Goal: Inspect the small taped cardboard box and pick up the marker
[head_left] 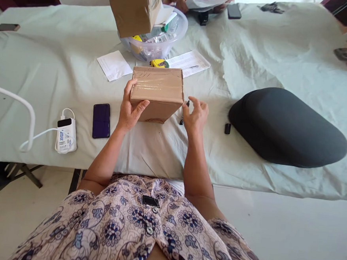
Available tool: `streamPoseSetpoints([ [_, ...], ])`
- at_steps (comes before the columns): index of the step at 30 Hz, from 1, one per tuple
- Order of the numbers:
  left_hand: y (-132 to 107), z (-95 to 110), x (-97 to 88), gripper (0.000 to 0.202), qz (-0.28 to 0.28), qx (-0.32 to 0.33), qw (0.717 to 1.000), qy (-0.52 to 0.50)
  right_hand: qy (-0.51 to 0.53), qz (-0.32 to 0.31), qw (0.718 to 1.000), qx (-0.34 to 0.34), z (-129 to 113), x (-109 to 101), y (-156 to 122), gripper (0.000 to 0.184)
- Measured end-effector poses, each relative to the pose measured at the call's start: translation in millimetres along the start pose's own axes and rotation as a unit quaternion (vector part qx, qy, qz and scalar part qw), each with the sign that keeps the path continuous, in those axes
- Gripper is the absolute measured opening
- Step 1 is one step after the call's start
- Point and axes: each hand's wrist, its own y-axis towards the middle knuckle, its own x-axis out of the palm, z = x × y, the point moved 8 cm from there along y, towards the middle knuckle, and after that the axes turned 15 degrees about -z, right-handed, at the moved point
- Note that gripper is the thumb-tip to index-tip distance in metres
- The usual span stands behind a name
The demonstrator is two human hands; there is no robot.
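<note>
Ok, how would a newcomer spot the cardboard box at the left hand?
On the cloth-covered table, find the plastic basin. Nearer the camera is the cardboard box, with a shiny top. The left hand gripping it sets it apart from the other carton, at the basin.

On a desk point(256, 52) draped in pale green cloth, a white rectangular power bank point(66, 140) with a white cable point(63, 116) lies at the left, near a flat, dark-screened phone point(101, 121). At the right sits a large, rounded, matte-black cushion-like seat point(289, 130). Toward the far side, a translucent pale-violet plastic basin point(183, 27) holds clear plastic items point(164, 39); a square white sheet of paper point(114, 65) lies at its front left, a printed white form point(190, 62) at its front right.
</note>
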Motion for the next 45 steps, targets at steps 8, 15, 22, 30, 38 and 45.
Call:
streamPoseSetpoints([
  [8,-0.2,0.4,0.1,0.073,0.014,0.007,1.0,-0.013,0.0,-0.137,0.983,0.119,22.4,34.5,-14.2,0.041],
  [15,-1.6,-3.9,1.1,0.076,0.018,-0.004,1.0,-0.015,0.292,-0.094,0.949,0.075,17.7,17.2,-40.5,0.04],
  [22,-3.5,-2.0,1.4,0.076,0.02,-0.013,1.0,-0.021,0.382,0.084,0.888,-0.242,-70.1,-64.6,-83.0,0.032],
  [30,-1.9,-2.4,0.9,0.077,0.014,-0.003,1.0,0.002,0.122,0.08,0.931,-0.336,-138.3,-59.7,-102.7,0.006],
  [38,-2.8,-2.1,0.4,0.078,0.016,0.002,1.0,0.017,0.051,0.152,0.964,-0.212,-108.1,-60.8,-96.9,0.027],
  [45,-3.8,-4.3,1.0,0.082,0.003,-0.009,1.0,0.005,0.066,0.164,0.956,-0.235,-122.2,-63.7,-90.0,0.023],
])
